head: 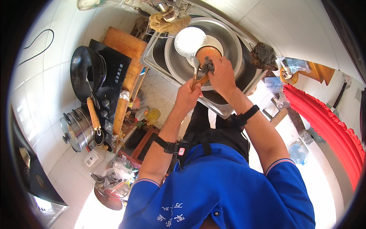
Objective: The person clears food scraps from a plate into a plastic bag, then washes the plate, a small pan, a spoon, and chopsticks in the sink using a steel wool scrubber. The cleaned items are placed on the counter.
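Observation:
In a large metal basin (233,37) set in the sink lie a white plate (190,41), another pale dish partly hidden behind it, and an orange-brown bowl (206,53). My left hand (188,93) grips the handle of a metal spoon (195,63) together with a flat wooden utensil (203,80), both over the basin's near side. A dark scouring pad (208,66) is in the fingers of my right hand (223,74), just above the wooden utensil and in front of the bowl.
The metal sink (160,65) surrounds the basin. A loofah-like scrubber (168,24) sits by the faucet; a dark fibrous bundle (263,55) is at the right corner. To the left are a black wok (85,74) on a cooktop (118,67) and a steel pot (77,128).

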The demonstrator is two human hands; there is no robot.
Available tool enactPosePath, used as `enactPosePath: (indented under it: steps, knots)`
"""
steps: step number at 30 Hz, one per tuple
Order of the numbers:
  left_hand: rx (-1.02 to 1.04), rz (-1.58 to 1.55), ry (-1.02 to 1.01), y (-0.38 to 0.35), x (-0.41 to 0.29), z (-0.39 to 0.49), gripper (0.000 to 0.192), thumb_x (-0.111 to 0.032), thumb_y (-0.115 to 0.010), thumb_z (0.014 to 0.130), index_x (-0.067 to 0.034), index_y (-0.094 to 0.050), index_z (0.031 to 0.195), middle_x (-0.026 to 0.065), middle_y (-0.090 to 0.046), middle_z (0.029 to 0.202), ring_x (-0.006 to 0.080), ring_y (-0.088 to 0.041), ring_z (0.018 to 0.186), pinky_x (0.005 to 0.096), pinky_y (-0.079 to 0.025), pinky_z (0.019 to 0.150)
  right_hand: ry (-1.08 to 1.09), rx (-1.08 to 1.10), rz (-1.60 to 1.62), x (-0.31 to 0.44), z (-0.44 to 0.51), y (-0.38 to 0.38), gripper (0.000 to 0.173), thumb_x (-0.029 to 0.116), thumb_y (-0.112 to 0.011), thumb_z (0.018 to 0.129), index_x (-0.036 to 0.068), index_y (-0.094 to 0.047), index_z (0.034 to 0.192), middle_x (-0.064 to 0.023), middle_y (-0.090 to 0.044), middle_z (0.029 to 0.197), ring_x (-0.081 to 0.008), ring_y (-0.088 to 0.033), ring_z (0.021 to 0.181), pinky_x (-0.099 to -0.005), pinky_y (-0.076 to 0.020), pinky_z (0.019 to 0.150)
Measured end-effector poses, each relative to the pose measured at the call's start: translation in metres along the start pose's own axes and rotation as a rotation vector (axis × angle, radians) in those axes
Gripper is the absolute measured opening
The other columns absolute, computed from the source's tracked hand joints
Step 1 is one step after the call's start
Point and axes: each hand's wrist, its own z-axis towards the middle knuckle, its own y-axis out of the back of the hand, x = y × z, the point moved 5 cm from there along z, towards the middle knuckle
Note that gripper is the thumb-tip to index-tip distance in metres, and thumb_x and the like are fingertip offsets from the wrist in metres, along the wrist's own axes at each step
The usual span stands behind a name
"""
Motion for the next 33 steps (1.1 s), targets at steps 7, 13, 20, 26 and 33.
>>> enactPosePath:
  steps: [7,13,20,26,33]
  knots:
    - [-0.054,-0.108,0.072,0.000,0.012,-0.009,0.023,-0.021,-0.056,0.104,-0.001,-0.067,0.106,0.0003,-0.062,0.069,0.0060,-0.051,0.060,0.0251,-0.041,0.056,-0.181,-0.037,0.091,-0.060,0.017,0.004,0.038,0.003,-0.069,0.082,0.004,-0.061,0.119,-0.0217,-0.062,0.108,-0.0428,-0.060,0.106,-0.0476,-0.0499,0.092]
    - [-0.079,-0.096,0.152,0.004,0.013,-0.002,0.023,-0.021,-0.056,0.103,-0.001,-0.068,0.104,0.0010,-0.064,0.069,0.0067,-0.051,0.059,0.0254,-0.041,0.056,-0.068,-0.158,0.175,-0.031,-0.001,0.041,0.038,0.002,-0.069,0.080,0.003,-0.061,0.117,-0.0211,-0.064,0.110,-0.0418,-0.061,0.106,-0.0454,-0.0501,0.092]
    - [0.025,-0.267,0.145,-0.010,0.008,-0.002,0.023,-0.023,-0.055,0.104,-0.003,-0.065,0.104,0.0012,-0.060,0.069,0.0069,-0.046,0.056,0.0239,-0.036,0.051,0.083,-0.041,0.217,0.008,-0.020,0.024,0.044,-0.004,-0.074,0.074,0.006,-0.062,0.115,-0.0186,-0.059,0.103,-0.0409,-0.060,0.100,-0.0457,-0.0502,0.087]
    - [0.038,-0.210,0.148,0.002,0.017,-0.011,0.022,-0.021,-0.054,0.104,-0.002,-0.066,0.104,0.0003,-0.060,0.068,0.0067,-0.047,0.058,0.0247,-0.038,0.054,0.003,0.064,0.125,-0.023,0.000,0.002,0.038,-0.001,-0.074,0.076,0.006,-0.063,0.112,-0.0184,-0.061,0.103,-0.0415,-0.061,0.100,-0.0478,-0.0509,0.086]
    - [0.050,-0.288,0.218,0.018,0.023,-0.026,0.024,-0.022,-0.054,0.104,-0.001,-0.066,0.103,0.0009,-0.059,0.068,0.0071,-0.046,0.056,0.0248,-0.037,0.053,-0.069,0.060,-0.128,-0.060,0.026,0.001,0.031,0.008,-0.076,0.079,0.009,-0.063,0.107,-0.0199,-0.062,0.101,-0.0415,-0.063,0.099,-0.0504,-0.0528,0.084]
